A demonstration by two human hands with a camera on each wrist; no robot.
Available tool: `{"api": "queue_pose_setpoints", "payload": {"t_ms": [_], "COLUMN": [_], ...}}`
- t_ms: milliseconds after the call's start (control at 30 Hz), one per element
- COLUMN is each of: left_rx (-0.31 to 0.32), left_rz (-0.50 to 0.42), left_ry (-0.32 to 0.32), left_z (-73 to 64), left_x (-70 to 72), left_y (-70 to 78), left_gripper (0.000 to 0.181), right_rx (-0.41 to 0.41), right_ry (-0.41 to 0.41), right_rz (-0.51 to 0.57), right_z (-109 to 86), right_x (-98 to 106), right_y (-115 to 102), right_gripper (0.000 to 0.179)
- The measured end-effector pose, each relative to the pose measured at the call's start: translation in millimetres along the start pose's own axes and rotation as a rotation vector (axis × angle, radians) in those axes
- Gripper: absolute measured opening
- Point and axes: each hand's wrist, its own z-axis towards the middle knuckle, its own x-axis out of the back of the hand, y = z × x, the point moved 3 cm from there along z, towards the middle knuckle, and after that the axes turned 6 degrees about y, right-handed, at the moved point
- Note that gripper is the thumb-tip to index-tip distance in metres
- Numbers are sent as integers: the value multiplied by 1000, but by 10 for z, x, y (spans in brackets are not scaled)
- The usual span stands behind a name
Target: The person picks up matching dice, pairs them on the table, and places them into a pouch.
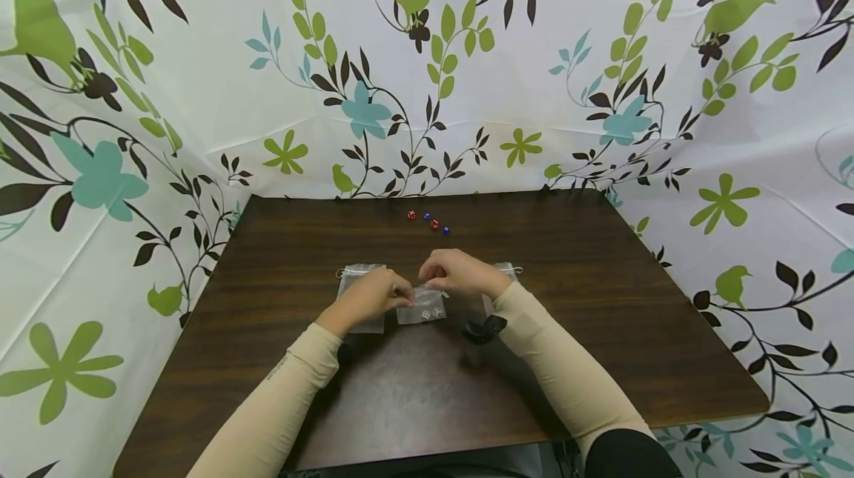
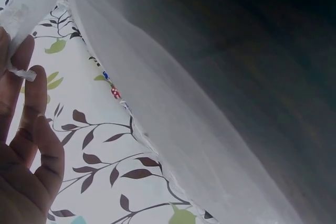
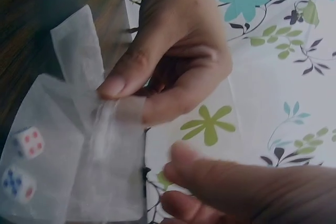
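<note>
A small sheer drawstring pouch (image 1: 422,309) is held low above the table, two white dice (image 3: 30,142) showing through its mesh. One die has red pips, the other blue pips. My left hand (image 1: 373,296) pinches the pouch's gathered top between thumb and forefinger, clearest in the right wrist view. Beside the pouch's upper right, my right hand (image 1: 460,272) hovers with loosely bent fingers. It looks blurred in the right wrist view, and nothing shows between its thumb and fingers. Sheer fabric covers much of the left wrist view.
Another sheer pouch (image 1: 360,270) lies under the left hand, and one more pouch (image 1: 508,268) is partly hidden behind the right wrist. Several small red and blue dice (image 1: 435,224) sit toward the back of the dark wooden table (image 1: 280,241). Patterned cloth (image 1: 467,107) hangs around it.
</note>
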Motion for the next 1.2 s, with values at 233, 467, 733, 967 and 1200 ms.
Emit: {"api": "queue_pose_setpoints", "payload": {"t_ms": [233,467,733,967,1200], "left_rx": [36,60,55,64,71], "left_rz": [-31,-17,-14,0,-5], "left_ry": [21,76,99,94,91], "left_z": [-12,-24,-14,-13,0], "left_x": [8,29,44,13,9], "left_y": [-43,-96,-121,-162,-170], "left_gripper": [5,6,5,5,6], "right_rx": [-23,18,68,4,-17], "right_ry": [-50,-58,23,6,18], "right_rz": [117,109,38,54,48], "right_z": [-35,-67,-77,-96,-110], "right_x": [-117,-183,-153,-173,-184], "right_y": [244,321,311,315,318], "right_gripper": [34,18,6,7,7]}}
